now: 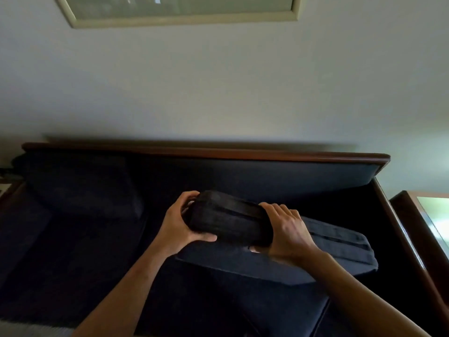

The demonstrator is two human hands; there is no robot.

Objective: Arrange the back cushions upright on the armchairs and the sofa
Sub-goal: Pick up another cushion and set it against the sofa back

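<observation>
A dark navy back cushion [335, 242] lies tilted on the sofa's seat, its near end lifted off the seat. My left hand [178, 222] grips the cushion's raised left end, thumb underneath. My right hand [288, 229] clasps its top edge, fingers wrapped over it. Another dark back cushion [80, 188] stands upright against the sofa's backrest at the left. The sofa [243, 155] has a brown wooden top rail and navy upholstery.
A wooden armrest [398, 229] runs along the sofa's right side, with a dark side table [427, 215] beyond it. A pale wall with a framed picture [179, 18] rises behind the sofa. A light floor strip shows at the bottom left.
</observation>
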